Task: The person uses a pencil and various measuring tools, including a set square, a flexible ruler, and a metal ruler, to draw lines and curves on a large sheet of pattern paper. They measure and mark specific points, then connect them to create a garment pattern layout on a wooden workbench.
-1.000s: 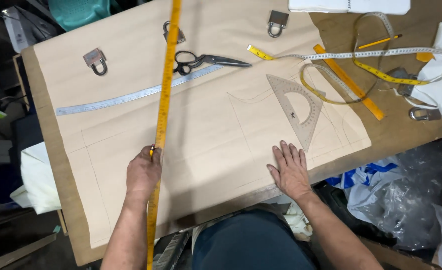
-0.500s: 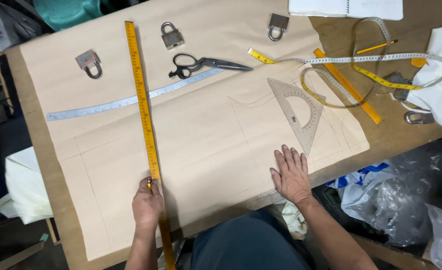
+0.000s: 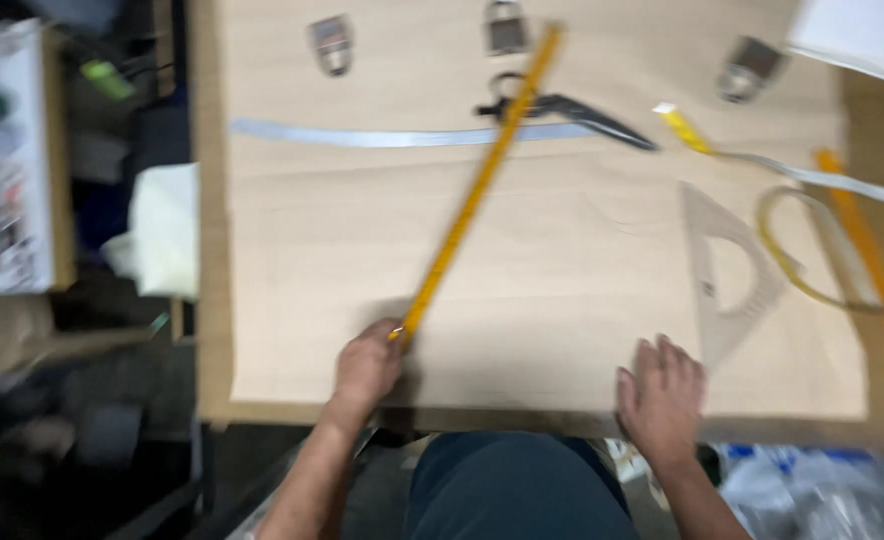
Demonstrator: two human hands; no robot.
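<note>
Two hands at the bench: left hand (image 3: 367, 365) grips a yellow ruler (image 3: 482, 180) slanting away; right hand (image 3: 662, 395) lies open, flat, pinning brown paper (image 3: 562, 270) beside it — steady pressure helps.

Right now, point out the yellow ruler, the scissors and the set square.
yellow ruler (image 3: 472, 195), head view, mid-length of the strip
scissors (image 3: 587, 118), head view, on the dark blades
set square (image 3: 737, 265), head view, on the clear plastic by its curved cutout

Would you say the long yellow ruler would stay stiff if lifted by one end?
Probably stiff: the yellow ruler runs dead straight from the left hand across the brown paper. Likely light, since it looks thin. It may slide easily on the smooth paper.
</note>
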